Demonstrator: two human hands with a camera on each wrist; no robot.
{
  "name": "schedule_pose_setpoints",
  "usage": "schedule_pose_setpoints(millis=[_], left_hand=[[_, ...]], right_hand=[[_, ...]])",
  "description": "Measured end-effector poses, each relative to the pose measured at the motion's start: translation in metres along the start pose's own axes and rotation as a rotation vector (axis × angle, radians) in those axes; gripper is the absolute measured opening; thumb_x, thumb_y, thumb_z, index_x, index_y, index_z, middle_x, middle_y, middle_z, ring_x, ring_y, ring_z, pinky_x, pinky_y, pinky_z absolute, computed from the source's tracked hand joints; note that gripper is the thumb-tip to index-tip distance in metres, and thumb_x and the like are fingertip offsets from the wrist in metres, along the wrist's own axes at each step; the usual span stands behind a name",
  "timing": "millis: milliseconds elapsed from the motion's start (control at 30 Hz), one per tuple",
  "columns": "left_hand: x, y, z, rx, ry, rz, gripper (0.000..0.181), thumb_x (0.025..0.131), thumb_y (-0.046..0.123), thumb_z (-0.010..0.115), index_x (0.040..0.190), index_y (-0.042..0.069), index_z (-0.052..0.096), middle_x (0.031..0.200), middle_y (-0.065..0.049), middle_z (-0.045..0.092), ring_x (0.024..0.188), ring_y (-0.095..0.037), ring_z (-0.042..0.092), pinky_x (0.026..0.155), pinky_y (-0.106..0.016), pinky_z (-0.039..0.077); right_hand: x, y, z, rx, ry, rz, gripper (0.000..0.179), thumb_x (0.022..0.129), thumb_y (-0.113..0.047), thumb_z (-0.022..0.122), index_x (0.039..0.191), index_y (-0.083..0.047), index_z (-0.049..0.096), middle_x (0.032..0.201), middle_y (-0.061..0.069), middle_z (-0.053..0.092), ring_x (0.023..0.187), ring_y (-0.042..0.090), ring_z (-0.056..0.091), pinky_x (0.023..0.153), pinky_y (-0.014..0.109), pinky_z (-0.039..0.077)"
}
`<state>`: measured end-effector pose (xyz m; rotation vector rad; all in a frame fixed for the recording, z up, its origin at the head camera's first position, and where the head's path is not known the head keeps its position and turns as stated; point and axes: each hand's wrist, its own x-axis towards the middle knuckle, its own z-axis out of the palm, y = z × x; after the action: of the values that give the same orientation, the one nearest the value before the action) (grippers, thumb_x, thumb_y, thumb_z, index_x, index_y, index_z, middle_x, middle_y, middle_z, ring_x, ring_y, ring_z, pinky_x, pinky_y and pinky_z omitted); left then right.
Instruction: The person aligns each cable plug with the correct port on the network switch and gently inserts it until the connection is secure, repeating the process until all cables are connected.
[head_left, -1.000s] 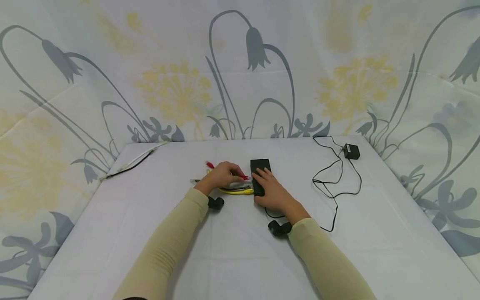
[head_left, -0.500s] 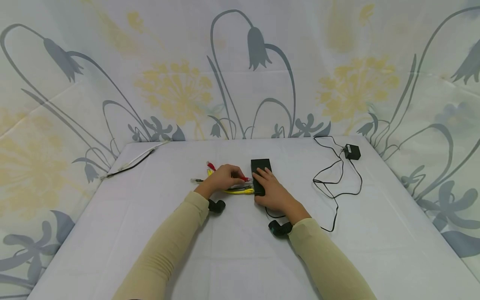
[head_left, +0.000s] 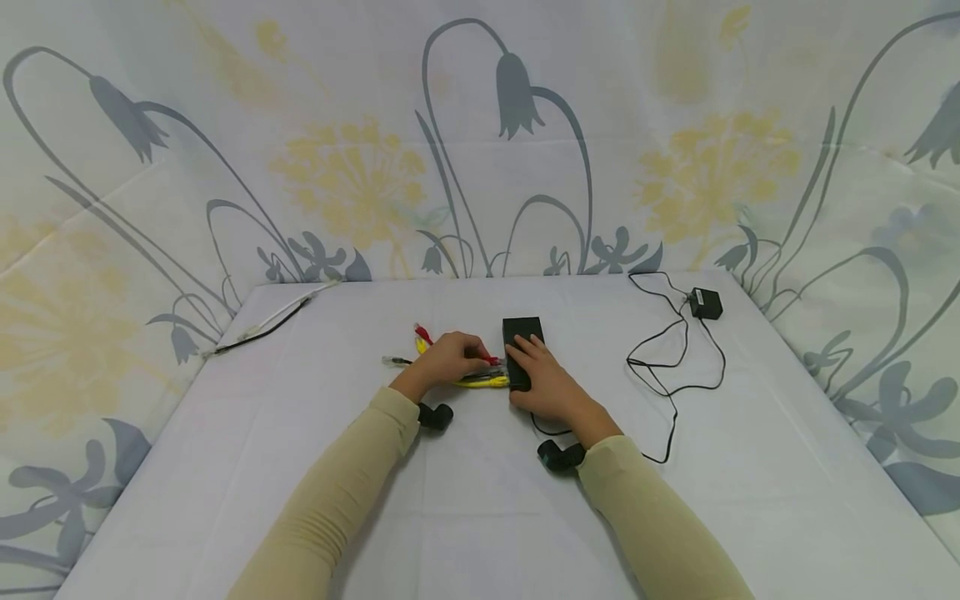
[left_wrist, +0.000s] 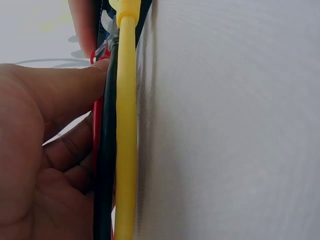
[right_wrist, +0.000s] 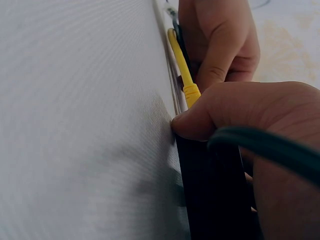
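A flat black box point(head_left: 522, 327), which looks like a small network switch, lies lengthwise on the white table. My right hand point(head_left: 551, 383) holds it, fingers across the top and thumb point(right_wrist: 195, 122) at its near end. At the box's left side my left hand point(head_left: 446, 360) pinches a red network cable point(left_wrist: 97, 125) just behind its plug point(head_left: 494, 361). Next to it run a black cable point(left_wrist: 106, 150) and a yellow cable point(left_wrist: 126, 125), both leading to the same side of the box. The left hand hides part of all three cables, whose free ends show beyond it.
A thin black cord point(right_wrist: 270, 150) leaves the box's near end under the right hand. To the right, a black power adapter point(head_left: 706, 304) lies with its tangled cord point(head_left: 667, 387). A white cable point(head_left: 288, 312) and another black cable point(head_left: 262, 333) lie at the back left.
The left hand has dipped slightly toward the near side, still pinching the red cable by the box. The right hand keeps its hold on the box.
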<state>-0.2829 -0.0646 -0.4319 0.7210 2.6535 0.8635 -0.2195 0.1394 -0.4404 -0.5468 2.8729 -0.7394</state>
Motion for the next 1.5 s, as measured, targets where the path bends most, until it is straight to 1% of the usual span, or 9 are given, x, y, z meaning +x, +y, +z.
schedule_pose_setpoints(millis=[400,567,900,1100,1367,1500], left_hand=[[-0.0025,0.0019,0.0025,0.044,0.020,0.009,0.012,0.087,0.028,0.061,0.093,0.020,0.067,0.092,0.008,0.066,0.090,-0.012,0.055,0.084,-0.031,0.046],[-0.0033,0.0024,0.0040,0.036,0.032,-0.008,0.012,0.087,0.029,0.061,0.094,0.021,0.067,0.093,0.008,0.066,0.091,-0.012,0.055,0.084,-0.032,0.046],[-0.0027,-0.0001,0.0074,0.017,0.058,-0.021,0.014,0.086,0.031,0.062,0.094,0.022,0.068,0.096,0.006,0.064,0.092,-0.013,0.054,0.085,-0.032,0.045],[-0.0042,0.0004,0.0072,0.009,0.060,-0.026,0.013,0.085,0.031,0.062,0.093,0.023,0.069,0.097,0.007,0.063,0.092,-0.012,0.054,0.083,-0.031,0.045],[-0.0045,-0.0001,0.0067,0.069,0.050,0.004,0.015,0.085,0.030,0.063,0.095,0.021,0.070,0.097,0.007,0.066,0.094,-0.013,0.055,0.084,-0.031,0.045],[-0.0050,-0.0004,0.0066,0.068,0.050,0.007,0.015,0.085,0.029,0.063,0.095,0.021,0.070,0.098,0.007,0.066,0.095,-0.013,0.056,0.084,-0.031,0.046]], right_hand=[[-0.0004,-0.0004,-0.0013,0.004,0.011,-0.003,0.075,0.077,-0.028,0.058,0.144,-0.022,0.026,0.153,-0.002,0.012,0.143,0.024,0.000,0.108,0.053,0.023],[0.0003,0.0001,-0.0007,0.001,0.013,-0.003,0.075,0.077,-0.028,0.058,0.144,-0.022,0.026,0.153,-0.002,0.013,0.143,0.023,0.001,0.108,0.054,0.023],[0.0014,0.0015,0.0005,0.001,0.016,-0.002,0.075,0.077,-0.028,0.058,0.144,-0.023,0.026,0.153,-0.002,0.013,0.143,0.023,0.001,0.107,0.054,0.024],[0.0012,0.0008,0.0002,0.007,0.014,-0.001,0.075,0.076,-0.027,0.058,0.144,-0.023,0.027,0.153,-0.003,0.013,0.143,0.023,0.001,0.107,0.054,0.024],[0.0008,0.0010,0.0019,-0.003,0.020,-0.008,0.075,0.076,-0.028,0.059,0.144,-0.021,0.027,0.153,-0.001,0.014,0.142,0.024,0.002,0.107,0.054,0.024],[0.0010,0.0013,0.0028,-0.001,0.026,-0.015,0.075,0.076,-0.027,0.059,0.144,-0.021,0.027,0.153,-0.001,0.015,0.142,0.025,0.003,0.107,0.054,0.024]])
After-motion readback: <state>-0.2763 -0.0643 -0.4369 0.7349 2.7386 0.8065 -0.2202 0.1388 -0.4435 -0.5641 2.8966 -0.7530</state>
